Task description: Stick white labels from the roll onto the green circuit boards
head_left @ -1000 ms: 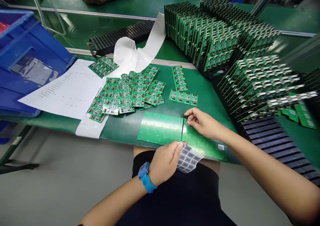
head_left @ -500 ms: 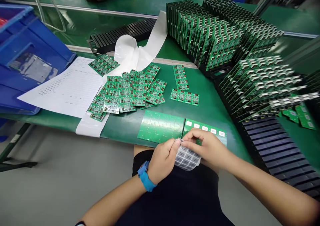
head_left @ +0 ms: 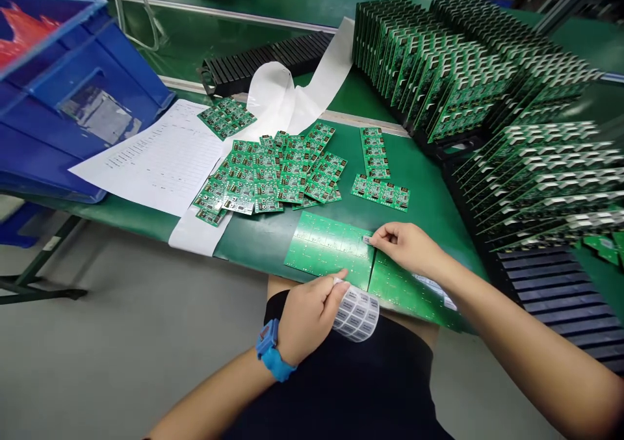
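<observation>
My left hand [head_left: 312, 313] pinches a curled sheet of small printed labels [head_left: 358, 313] over my lap, just off the table's front edge. Between the thumb and fingertips of my right hand [head_left: 407, 248] is one small label [head_left: 366, 239], at the upper right corner of a green circuit board panel [head_left: 322, 248]. Whether that label touches the panel I cannot tell. A second green panel [head_left: 404, 290] lies against the first one's right side. White labels [head_left: 436, 287] show on it, partly covered by my right forearm.
Populated circuit boards [head_left: 273, 173] lie in a loose pile, with two smaller strips [head_left: 380, 193] beside it. Black racks hold upright boards [head_left: 429, 69] at the right. A blue crate [head_left: 73, 95], a printed paper sheet [head_left: 151, 154] and a black slotted rack [head_left: 263, 63] are farther left and back.
My right hand has left the label sheet and moved up to the left panel's corner, carrying one label. My left hand keeps the sheet. The whole view has shifted slightly.
</observation>
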Demonstrator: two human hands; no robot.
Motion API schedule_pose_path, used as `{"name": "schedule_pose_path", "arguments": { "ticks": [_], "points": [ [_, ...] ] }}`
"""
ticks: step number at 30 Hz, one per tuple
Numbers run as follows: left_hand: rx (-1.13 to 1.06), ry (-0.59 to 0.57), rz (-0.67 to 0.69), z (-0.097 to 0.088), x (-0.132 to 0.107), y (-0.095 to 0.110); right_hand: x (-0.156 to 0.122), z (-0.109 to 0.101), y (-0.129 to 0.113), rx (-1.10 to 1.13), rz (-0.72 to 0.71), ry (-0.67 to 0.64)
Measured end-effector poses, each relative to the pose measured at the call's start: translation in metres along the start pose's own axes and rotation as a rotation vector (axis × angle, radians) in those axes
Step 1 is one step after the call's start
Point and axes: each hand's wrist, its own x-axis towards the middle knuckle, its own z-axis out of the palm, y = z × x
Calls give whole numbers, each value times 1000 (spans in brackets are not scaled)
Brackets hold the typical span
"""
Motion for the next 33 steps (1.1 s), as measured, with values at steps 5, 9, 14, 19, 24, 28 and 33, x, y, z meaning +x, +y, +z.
{"name": "schedule_pose_path", "arguments": {
  "ticks": [5,9,14,19,24,28,33],
  "points": [
    [26,2,17,2,0,-6,-7,4,-10,-250,-88,126],
    [9,-8,26,2,0,-7,-10,-2,-15,-543,-235,319],
    [-81,48,27,1,-4,-8,2,-9,-19,-151,-310,148],
    [-294,187,-103,-4,-12,-14,12,5,-26,21,-318,35],
    [-337,400,-170,-16,-14,-24,12,15,-25,-18,-358,54],
    [-302,415,-204,-23,-13,-27,7,27,-25,-178,-421,153],
    [-465,398,-250,-20,-9,-27,-8,41,-26,-659,-533,349]
  ]
}}
